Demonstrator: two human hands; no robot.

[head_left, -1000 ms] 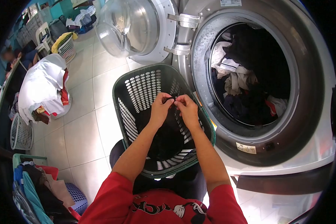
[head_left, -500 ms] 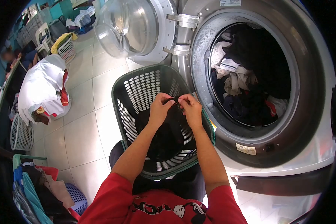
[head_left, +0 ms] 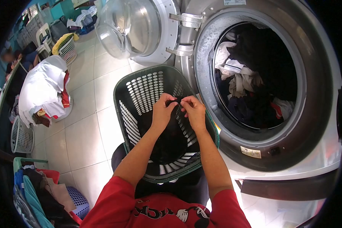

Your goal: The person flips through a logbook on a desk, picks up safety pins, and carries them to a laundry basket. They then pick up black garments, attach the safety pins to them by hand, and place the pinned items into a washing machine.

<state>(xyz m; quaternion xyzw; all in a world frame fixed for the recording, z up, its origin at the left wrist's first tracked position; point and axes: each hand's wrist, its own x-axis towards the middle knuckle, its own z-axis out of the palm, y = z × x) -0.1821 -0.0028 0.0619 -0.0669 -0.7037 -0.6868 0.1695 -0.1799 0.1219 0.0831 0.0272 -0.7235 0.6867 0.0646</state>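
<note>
From six o'clock round to eleven, a pale tiled floor (head_left: pixel 83 140) runs back into a blue-walled room. A big grey front-loading washing machine (head_left: pixel 315 148) fills one to four o'clock, mixed clothes (head_left: pixel 237 76) lying inside its drum. Its round glass door (head_left: pixel 129 30) is swung wide toward eleven, overhanging the floor beyond the basket. That dark green basket (head_left: pixel 140 70) is near the centre, close against the machine's front; the forearms cover part of it. At nine to ten, a white heap of laundry (head_left: pixel 43 85) stands on the tiles; at eight, piled garments (head_left: pixel 41 193) hang over a blue-violet basket (head_left: pixel 78 201). Toward ten sit a white basket with yellow cloth (head_left: pixel 67 49) and, at the edge, another person (head_left: pixel 28 59). Above the green basket, the left hand (head_left: pixel 164 110) and right hand (head_left: pixel 194 112) are close together, fingertips almost meeting, each pinching dark cloth (head_left: pixel 169 138); the cloth hangs down into the basket, too black to make out its shape.
</note>
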